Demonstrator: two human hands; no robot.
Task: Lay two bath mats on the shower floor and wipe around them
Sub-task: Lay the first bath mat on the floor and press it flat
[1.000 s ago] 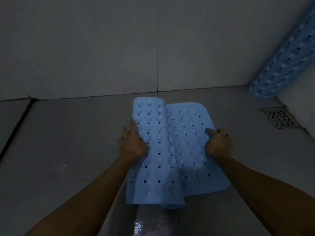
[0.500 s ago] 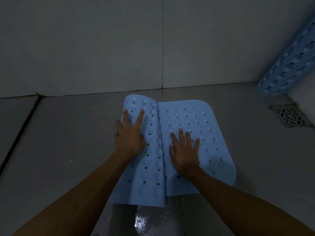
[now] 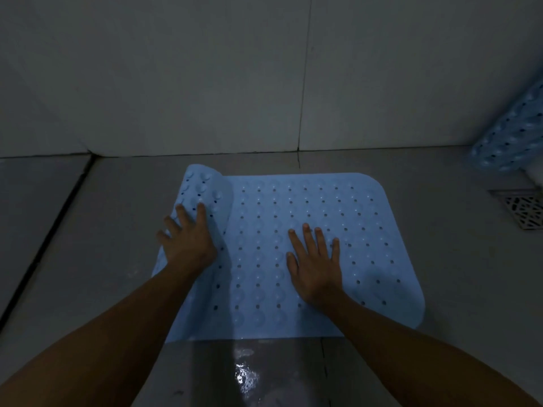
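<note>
- A dimly lit tiled shower area of a bathroom is shown.
- Large pale wall tiles (image 3: 205, 69) with a grout line are seen at 12 o'clock.
- A metal floor drain (image 3: 521, 207) is set into the tiled floor (image 3: 455, 201) at 3 o'clock.
- A wet sheen (image 3: 245, 374) is seen on the floor at 6 o'clock.
- A perforated blue bath mat (image 3: 308, 201) is laid at centre; a rolled second mat (image 3: 511, 136) is propped at 2 o'clock.

The second rolled mat (image 3: 512, 136) and the floor drain (image 3: 521, 207) are cut off at the right edge
</note>
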